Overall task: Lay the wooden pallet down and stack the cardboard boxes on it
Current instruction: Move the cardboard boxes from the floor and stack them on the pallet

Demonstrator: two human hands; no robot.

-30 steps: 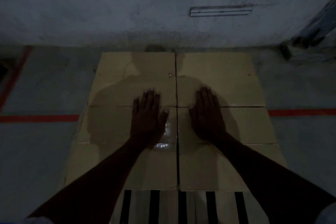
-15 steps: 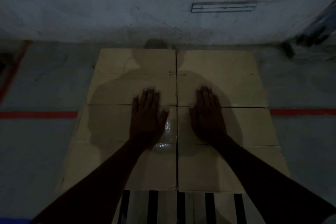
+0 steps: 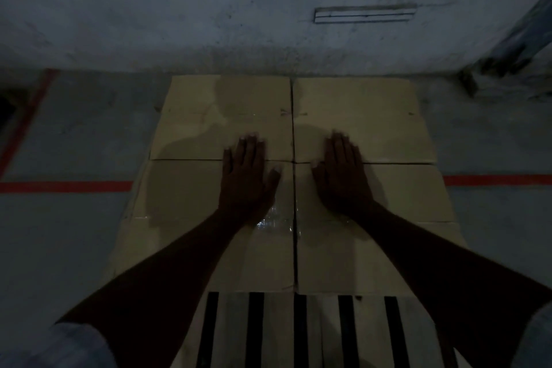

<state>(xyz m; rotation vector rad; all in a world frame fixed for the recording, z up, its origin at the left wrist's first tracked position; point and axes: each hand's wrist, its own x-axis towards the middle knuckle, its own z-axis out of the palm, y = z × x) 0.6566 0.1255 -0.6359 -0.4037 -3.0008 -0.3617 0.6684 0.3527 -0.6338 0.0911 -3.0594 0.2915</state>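
Cardboard, pale brown and dim in this low light, is filling the middle of the head view: four cardboard boxes (image 3: 358, 116) are sitting in a two-by-two block, their tops flush, a dark seam running from twelve to six o'clock between the columns and another crossing it from nine to three. The block is resting on the wooden pallet (image 3: 274, 329), whose light slats and black gaps are showing just past the boxes' near edge, at six o'clock. The far edge of the block is sitting close to the foot of the grey concrete wall (image 3: 179, 9) at twelve o'clock.

The left hand (image 3: 246, 179) is lying flat, palm down, on the near-left box, fingers straight and pressed close together, their tips reaching over the cross seam onto the far-left box, thumb angled out toward the centre seam. The right hand (image 3: 343, 176) is mirroring it on the near-right box, palm down, fingers together and pointing to twelve o'clock, thumb splayed toward the seam. Neither hand is gripping anything. Just at five o'clock from the left wrist, a strip of shiny clear tape (image 3: 273, 219) is catching the light beside the centre seam.

Out on the grey floor, a red line (image 3: 65, 186) is running off at nine o'clock and showing again at three. High on the wall at one o'clock, a narrow pale bar (image 3: 364, 13) is fixed level.
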